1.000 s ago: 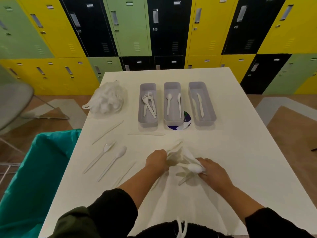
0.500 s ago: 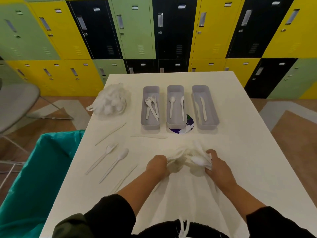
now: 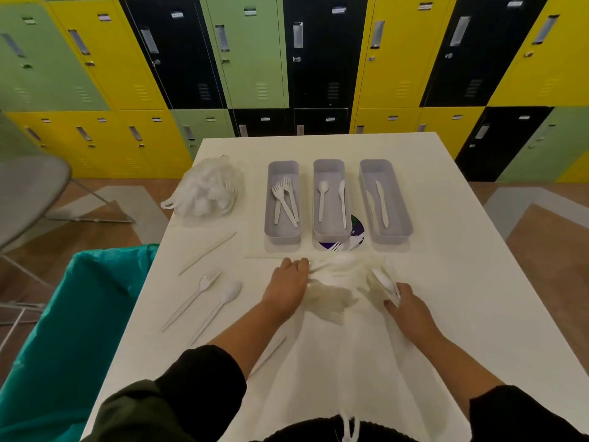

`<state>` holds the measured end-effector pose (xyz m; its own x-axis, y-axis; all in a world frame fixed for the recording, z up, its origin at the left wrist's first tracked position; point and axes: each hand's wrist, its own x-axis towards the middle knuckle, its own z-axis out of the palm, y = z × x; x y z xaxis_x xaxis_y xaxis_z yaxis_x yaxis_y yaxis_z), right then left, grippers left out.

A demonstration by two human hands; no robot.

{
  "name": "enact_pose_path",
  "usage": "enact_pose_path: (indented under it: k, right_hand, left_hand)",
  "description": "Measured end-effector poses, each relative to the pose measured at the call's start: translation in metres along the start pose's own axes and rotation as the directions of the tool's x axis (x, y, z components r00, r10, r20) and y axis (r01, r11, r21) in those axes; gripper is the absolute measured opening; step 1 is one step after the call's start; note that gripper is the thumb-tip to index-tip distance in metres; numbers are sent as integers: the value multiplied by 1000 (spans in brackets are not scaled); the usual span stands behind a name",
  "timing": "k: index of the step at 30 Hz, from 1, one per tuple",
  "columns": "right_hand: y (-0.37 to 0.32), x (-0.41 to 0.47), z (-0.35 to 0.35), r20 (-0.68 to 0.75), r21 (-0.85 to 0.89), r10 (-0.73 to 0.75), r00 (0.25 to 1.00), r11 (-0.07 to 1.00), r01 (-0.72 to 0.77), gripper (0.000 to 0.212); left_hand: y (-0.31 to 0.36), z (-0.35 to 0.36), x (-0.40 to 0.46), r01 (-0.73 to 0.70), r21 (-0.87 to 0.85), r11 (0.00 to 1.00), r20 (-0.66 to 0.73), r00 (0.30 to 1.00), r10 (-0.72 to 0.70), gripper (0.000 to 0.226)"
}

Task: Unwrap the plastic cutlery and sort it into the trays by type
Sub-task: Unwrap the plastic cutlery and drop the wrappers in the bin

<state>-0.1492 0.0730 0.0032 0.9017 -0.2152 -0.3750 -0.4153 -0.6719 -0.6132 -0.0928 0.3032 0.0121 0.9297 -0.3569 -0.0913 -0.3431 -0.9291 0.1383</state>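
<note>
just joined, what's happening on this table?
A person is unwrapping plastic cutlery and sorting it into three grey trays: forks in the left tray, spoons in the middle tray, knives in the right tray. The left hand pulls at blurred wrapping while the right hand holds a white spoon in wrapping. A loose fork and another spoon wait at left.
</note>
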Motion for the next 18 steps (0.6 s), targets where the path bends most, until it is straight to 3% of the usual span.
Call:
enact_pose_path:
  k: [3,7,13,18]
  right_hand:
    - [-8,2,0,58,61,8,998,998,-12,30]
    - [-22,-3,1,123,176,16,992,984,-38,7]
    - [-30,-5,5,79,203,-3,997,979,-13,7]
    - [-36,-4,7,-7,243,30,1000,970,-27,17]
  left_hand:
    - [-29,-13,12,-30,2,1000,-26,999,30,33]
    - [-64,-12,22,54,-18,998,29,998,-54,36]
    - [-83,-3,31,38,11,999,133,990,-39,47]
    - [-84,-1,38,46,16,999,154,987,-48,40]
